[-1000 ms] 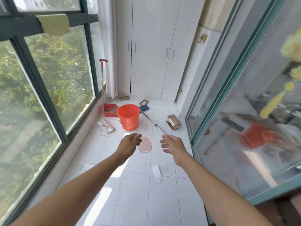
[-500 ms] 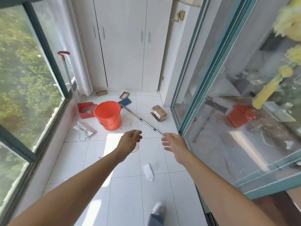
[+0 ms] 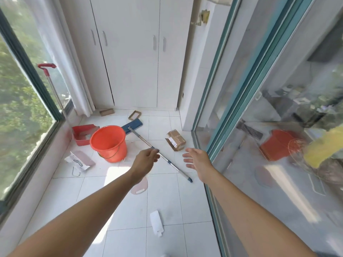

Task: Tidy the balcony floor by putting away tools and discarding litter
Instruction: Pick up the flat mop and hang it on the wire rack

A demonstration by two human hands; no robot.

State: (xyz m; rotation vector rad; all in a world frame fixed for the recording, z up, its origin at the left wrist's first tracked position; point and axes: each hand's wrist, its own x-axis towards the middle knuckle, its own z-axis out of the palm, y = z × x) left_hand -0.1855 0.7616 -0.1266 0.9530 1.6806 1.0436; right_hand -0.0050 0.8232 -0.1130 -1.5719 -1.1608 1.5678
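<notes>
Beneath both hands — left hand (image 3: 146, 161), right hand (image 3: 197, 160) — lies the mop (image 3: 159, 154)

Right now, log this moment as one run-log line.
left hand: empty, fingers curled | right hand: open, empty | mop: lying on floor | orange bucket: upright

The left hand (image 3: 146, 161) hides part of the pink litter piece (image 3: 139, 186).

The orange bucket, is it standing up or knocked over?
Standing up. The bucket sits on its base on the floor, its round mouth facing up and its wire handle hanging down the side.
</notes>
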